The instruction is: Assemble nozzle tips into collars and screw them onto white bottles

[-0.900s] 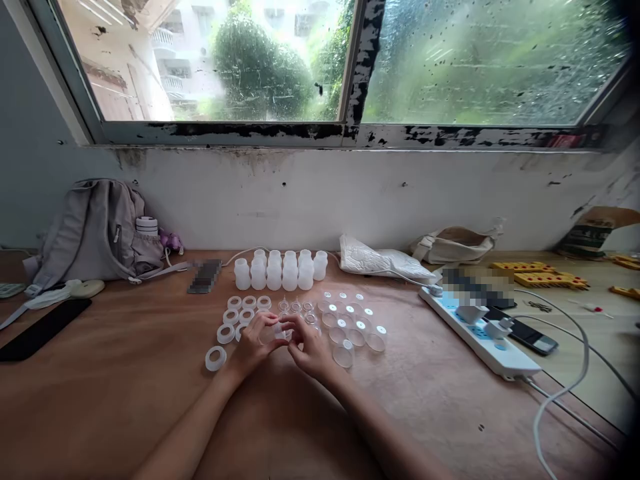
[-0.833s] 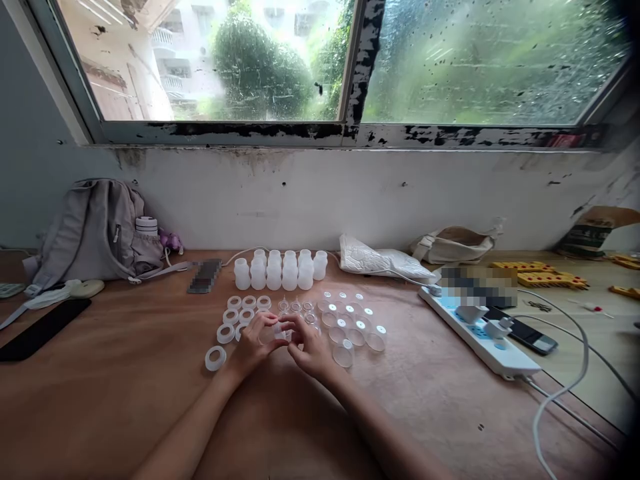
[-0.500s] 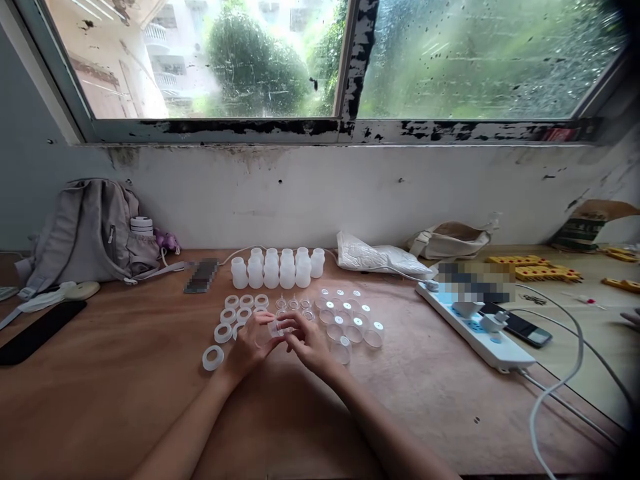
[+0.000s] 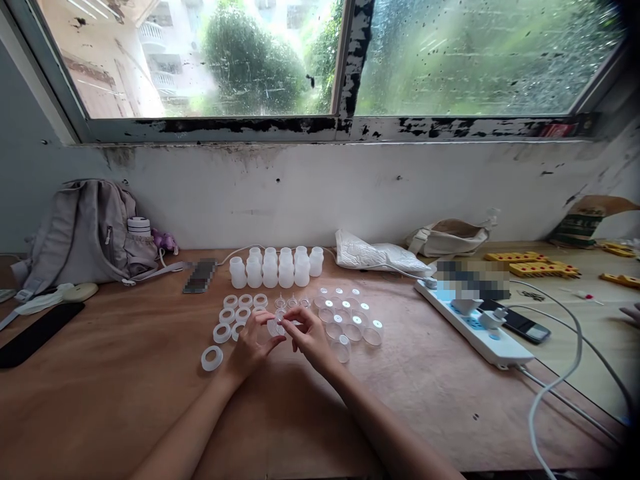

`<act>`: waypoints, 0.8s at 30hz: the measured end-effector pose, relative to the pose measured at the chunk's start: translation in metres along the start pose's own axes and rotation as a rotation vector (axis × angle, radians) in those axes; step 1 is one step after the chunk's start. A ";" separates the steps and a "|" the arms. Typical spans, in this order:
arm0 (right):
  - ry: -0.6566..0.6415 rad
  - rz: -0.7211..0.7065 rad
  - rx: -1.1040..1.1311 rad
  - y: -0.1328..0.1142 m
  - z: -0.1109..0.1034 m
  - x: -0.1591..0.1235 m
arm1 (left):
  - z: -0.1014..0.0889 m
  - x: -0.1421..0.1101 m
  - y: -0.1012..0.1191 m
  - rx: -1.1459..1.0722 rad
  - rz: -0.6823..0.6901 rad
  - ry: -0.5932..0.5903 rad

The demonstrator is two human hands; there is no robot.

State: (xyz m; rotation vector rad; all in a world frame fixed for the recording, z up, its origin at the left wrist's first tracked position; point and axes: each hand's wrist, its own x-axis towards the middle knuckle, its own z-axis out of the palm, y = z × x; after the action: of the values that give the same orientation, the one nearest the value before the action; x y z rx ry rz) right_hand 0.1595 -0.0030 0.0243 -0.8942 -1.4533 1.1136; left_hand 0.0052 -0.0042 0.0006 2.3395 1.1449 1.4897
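Observation:
My left hand [image 4: 251, 345] and my right hand [image 4: 311, 338] meet at the middle of the wooden table [image 4: 125, 393], fingers pinched together on a small clear plastic piece [image 4: 276, 326]. Left of my hands lie several white rings [image 4: 211, 358]. To the right sit several clear caps [image 4: 353, 323], some tipped over. Behind them stands a cluster of small white bottles [image 4: 275, 267]. A few tiny clear nozzles [image 4: 291, 303] stand between the bottles and my hands.
A grey backpack [image 4: 85, 230] leans on the wall at the left, with a black phone [image 4: 35, 333] near it. A white bag [image 4: 380, 257], a beige pouch [image 4: 447, 239], a power strip [image 4: 475, 327] with cables and yellow blocks [image 4: 533, 267] lie to the right.
My hands have stayed together on the small clear piece, with the fingers shifting slightly. The view has drifted a little to the right and up.

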 end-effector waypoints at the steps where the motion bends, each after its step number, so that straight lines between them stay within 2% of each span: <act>1: 0.004 -0.003 -0.004 0.000 -0.001 0.000 | 0.000 0.000 -0.001 -0.006 -0.009 0.014; 5: 0.027 -0.012 -0.024 -0.001 -0.003 0.001 | 0.002 -0.001 -0.002 -0.021 -0.014 0.039; 11: -0.174 -0.040 -0.154 -0.006 -0.002 -0.001 | 0.003 -0.003 -0.005 -0.020 -0.017 0.071; 17: -0.153 -0.108 -0.244 -0.010 -0.005 0.000 | 0.003 -0.003 -0.006 0.019 0.017 0.081; 24: -0.234 -0.257 -0.495 -0.013 -0.006 -0.003 | 0.003 -0.004 -0.006 -0.023 -0.012 0.055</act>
State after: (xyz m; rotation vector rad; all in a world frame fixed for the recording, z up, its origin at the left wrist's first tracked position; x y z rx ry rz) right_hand 0.1667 -0.0089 0.0361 -0.8959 -2.0280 0.6905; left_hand 0.0039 -0.0022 -0.0070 2.2868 1.1456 1.5636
